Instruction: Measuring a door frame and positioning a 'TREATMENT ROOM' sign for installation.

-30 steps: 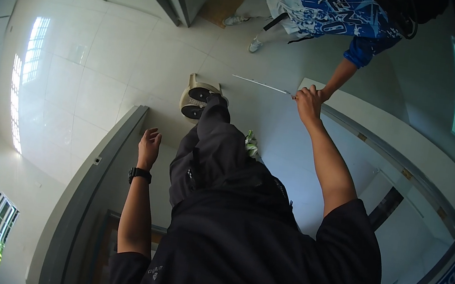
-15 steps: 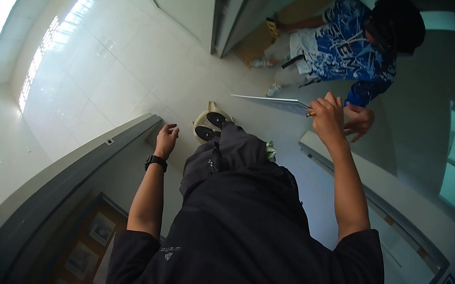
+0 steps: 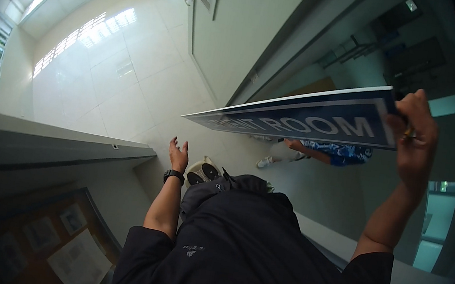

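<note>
A long flat sign board (image 3: 384, 119), dark blue with a white border and pale lettering, stretches out sideways in front of me. My right hand (image 3: 417, 135) grips its right end, raised high at the right. A small yellowish thing (image 3: 408, 133), too small to name, also shows in that hand's fingers. The board's left end hangs in the air above the floor. Lower at the left, my left hand (image 3: 178, 155) holds nothing, its fingers spread apart; a black watch (image 3: 174, 176) is on that wrist.
My feet are on a cream-coloured stool-like support (image 3: 206, 162). Behind the board stands another person in a blue patterned shirt (image 3: 355, 155), partly hidden. A pale door (image 3: 241, 35) stands ahead. At left are a wall edge (image 3: 56, 136) and a notice board (image 3: 63, 235).
My right hand has risen to the right with the sign board, which now shows its lettered face. My view has turned, and the board now covers much of the other person. My left hand's fingers have spread.
</note>
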